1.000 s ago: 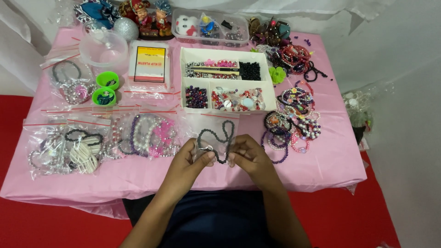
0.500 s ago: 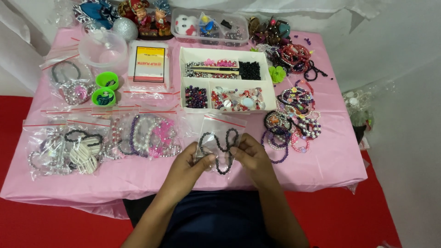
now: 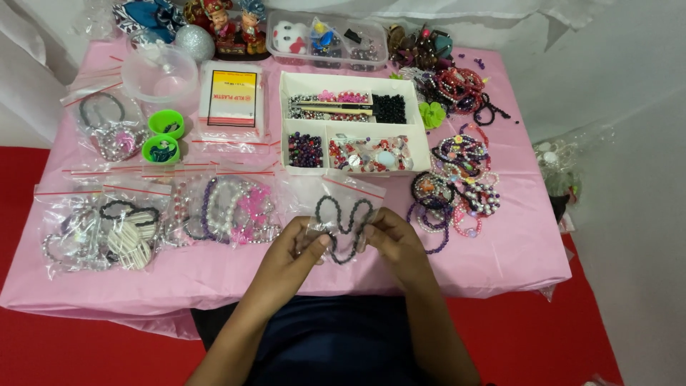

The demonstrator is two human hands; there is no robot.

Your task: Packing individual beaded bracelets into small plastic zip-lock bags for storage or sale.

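Note:
My left hand [image 3: 294, 251] and my right hand [image 3: 396, 244] both pinch a small clear zip bag [image 3: 341, 211] over the near edge of the pink table [image 3: 500, 246]. Inside the bag lies a dark beaded bracelet [image 3: 343, 223]. The hands grip the bag's lower corners, fingers closed on the plastic. To the left lie more clear bags of bead bracelets [image 3: 229, 209].
A white divided tray [image 3: 352, 123] of beads sits behind the bag. Loose bracelets [image 3: 457, 187] pile at the right. Two green cups [image 3: 163, 136], a clear bowl [image 3: 158, 73] and a packet of bags [image 3: 231, 106] stand at back left. Red floor surrounds the table.
Both hands have lifted the bag slightly and turned it, so the dark bracelet now spreads out wider inside the plastic.

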